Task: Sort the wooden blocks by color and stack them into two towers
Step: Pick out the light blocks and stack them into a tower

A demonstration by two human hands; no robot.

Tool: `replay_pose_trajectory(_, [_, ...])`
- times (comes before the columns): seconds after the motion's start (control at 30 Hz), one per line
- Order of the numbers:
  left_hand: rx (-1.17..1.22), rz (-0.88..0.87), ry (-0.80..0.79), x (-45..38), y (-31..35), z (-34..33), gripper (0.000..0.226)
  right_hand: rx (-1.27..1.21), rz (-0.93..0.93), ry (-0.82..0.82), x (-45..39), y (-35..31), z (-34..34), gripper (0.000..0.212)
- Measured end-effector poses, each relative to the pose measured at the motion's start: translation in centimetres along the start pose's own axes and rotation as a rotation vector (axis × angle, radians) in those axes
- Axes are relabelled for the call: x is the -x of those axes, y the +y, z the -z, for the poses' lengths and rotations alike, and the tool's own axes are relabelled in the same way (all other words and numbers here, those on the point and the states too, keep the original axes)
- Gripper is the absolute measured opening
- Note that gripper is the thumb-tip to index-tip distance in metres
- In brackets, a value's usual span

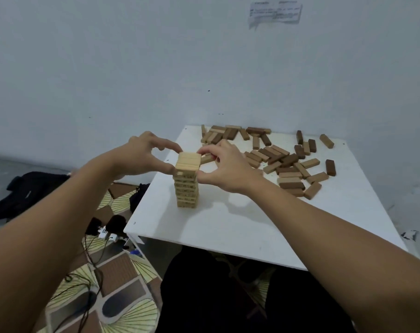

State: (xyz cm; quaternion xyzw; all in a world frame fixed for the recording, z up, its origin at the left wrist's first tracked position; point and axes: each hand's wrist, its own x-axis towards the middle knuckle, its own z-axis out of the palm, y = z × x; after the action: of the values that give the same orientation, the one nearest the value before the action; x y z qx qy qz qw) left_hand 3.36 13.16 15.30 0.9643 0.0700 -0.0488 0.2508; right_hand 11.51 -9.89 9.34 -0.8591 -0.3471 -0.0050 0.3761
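- Left hand: fingers curved, thumb and fingertips pinching the left side of the top layer of the tall tower of pale wooden blocks. Thumb sits on the near left edge, index finger on the far left corner.
- Right hand: fingers curled, thumb against the right face of the tower just under the top layer, fingertips on the far right edge of the top. Whether it also holds a loose block behind the tower cannot be told; one pale block end shows just past its fingers.
- Tower stands between the two hands, upright, long axis vertical, on the white square desk. Top layer is pale blocks laid flat side by side, their long axes running away from the person. Layers below alternate direction; a gap shows in the layer under the top, left side.
- Scattered pile of pale and dark brown wooden blocks lies flat on the desk beyond and to the right of the right hand, pointing every which way. A few dark ones lie apart at the far right.
- Both forearms reach forward from the lower corners, converging on the tower, wrists roughly level with its top, palms facing each other.
- Below the left forearm: patterned floor mat, black cables, dark cloth on the floor.
- Sheet of paper stuck on the wall, high above the right hand.
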Motion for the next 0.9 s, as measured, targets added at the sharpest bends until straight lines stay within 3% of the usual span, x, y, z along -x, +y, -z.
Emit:
replay_pose_trajectory(0.53, [0.227,0.046,-0.031,-1.2,-3.1,-1.5,0.047,-0.023,-0.077,-0.121,-1.2,0.5,-1.2,0.051])
replay_pose_trajectory(0.77, [0.366,0.071,-0.080,-1.1,-3.2,-1.8,0.077,-0.023,-0.076,-0.141,-1.2,0.3,-1.0,0.051])
replay_pose_trajectory(0.9, [0.380,0.060,-0.110,-1.4,-3.2,-2.3,0.065,-0.023,-0.081,-0.152,-1.2,0.2,-0.9,0.049])
